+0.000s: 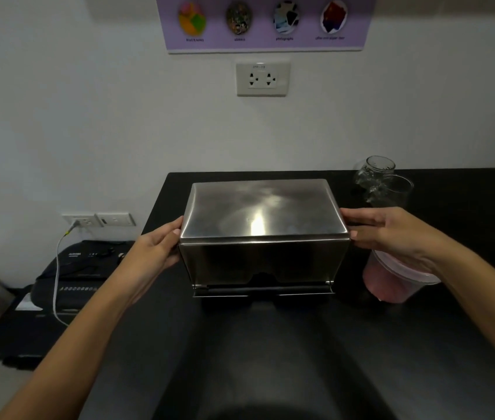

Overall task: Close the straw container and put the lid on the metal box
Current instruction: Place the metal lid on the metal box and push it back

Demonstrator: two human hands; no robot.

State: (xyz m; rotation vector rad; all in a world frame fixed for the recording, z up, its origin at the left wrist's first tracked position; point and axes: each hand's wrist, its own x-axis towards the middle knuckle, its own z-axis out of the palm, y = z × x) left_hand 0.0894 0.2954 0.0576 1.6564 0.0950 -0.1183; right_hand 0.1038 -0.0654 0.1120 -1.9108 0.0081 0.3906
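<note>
A shiny metal box [263, 265] stands on the black counter [300, 344], with a dispensing slot along its bottom front. Its flat metal lid [263, 212] rests on top of it. My left hand [157, 251] grips the lid's left edge and my right hand [391, 234] grips its right edge. Under my right wrist stands a pink plastic container [388, 283] with a pale lid on it; I cannot tell what is inside.
Two clear glass jars [379, 180] stand at the back right of the counter. Left of the counter, lower down, sits a black paper shredder [67, 286] with a white cable [57, 268] running to a wall socket [81, 221]. A white wall rises right behind the counter.
</note>
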